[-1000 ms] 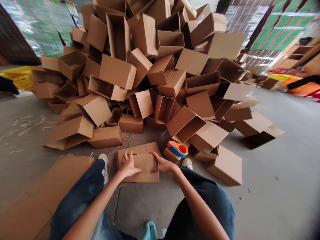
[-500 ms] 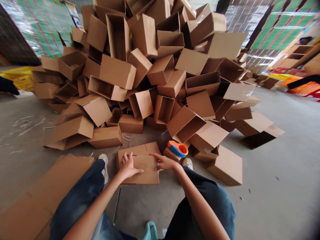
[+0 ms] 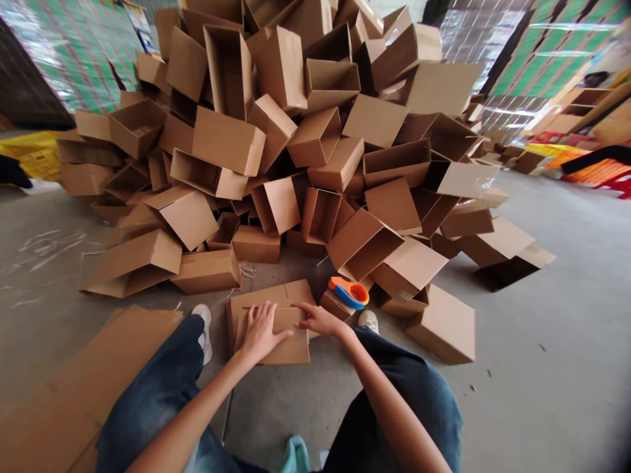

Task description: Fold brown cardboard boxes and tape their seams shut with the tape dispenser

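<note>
A flat brown cardboard box lies on the floor between my feet, with its flaps folded over the top. My left hand rests flat on the near flap, fingers stretched out and pointing away from me. My right hand lies at the box's right edge, fingers extended leftward over the flap. Neither hand grips anything. An orange and blue tape dispenser sits on a small box just beyond my right hand.
A tall heap of open cardboard boxes fills the floor ahead. Flattened cardboard sheets lie at my left. One closed box sits on the right. Bare concrete floor stretches right. Wrapped pallets stand behind.
My left hand slid forward and right across the flap, pressing it flat. My right hand shifted slightly toward the box's top right edge. The view tilted a little.
</note>
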The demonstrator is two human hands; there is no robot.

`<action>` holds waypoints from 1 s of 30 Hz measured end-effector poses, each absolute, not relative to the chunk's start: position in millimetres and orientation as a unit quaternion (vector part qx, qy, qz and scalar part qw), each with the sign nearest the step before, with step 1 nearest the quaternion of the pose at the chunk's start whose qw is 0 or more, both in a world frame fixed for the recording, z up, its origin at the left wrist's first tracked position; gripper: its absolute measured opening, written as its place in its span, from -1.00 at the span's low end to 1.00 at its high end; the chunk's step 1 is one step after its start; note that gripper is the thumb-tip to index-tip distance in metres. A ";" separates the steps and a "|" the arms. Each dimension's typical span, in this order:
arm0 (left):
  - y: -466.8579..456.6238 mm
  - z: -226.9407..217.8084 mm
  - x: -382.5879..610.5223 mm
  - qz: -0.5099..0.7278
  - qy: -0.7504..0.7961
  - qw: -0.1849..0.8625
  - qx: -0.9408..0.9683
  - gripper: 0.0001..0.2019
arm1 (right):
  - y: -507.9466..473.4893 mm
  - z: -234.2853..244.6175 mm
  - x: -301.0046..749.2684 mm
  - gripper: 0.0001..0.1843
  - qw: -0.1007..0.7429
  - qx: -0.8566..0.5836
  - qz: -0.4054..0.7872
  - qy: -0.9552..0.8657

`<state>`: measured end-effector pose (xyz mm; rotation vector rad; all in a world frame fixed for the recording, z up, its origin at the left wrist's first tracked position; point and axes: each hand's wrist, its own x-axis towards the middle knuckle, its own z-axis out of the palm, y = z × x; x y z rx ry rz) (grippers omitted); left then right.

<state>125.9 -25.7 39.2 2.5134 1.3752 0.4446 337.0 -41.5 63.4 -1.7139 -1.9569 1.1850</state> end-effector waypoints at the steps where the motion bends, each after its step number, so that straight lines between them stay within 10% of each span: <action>1: -25.1 39.6 126.5 0.156 0.477 0.123 0.856 -0.40 | -41.7 62.6 336.1 -0.36 0.142 -0.596 0.404 -0.679; 23: -2.6 65.2 119.4 0.014 0.526 0.294 0.798 -0.32 | -47.9 63.3 326.0 -0.20 0.116 -0.578 0.393 -0.705; 30: 5.3 71.8 115.9 -0.030 0.528 0.300 0.794 -0.27 | -52.1 59.0 316.4 0.14 0.104 -0.632 0.363 -0.677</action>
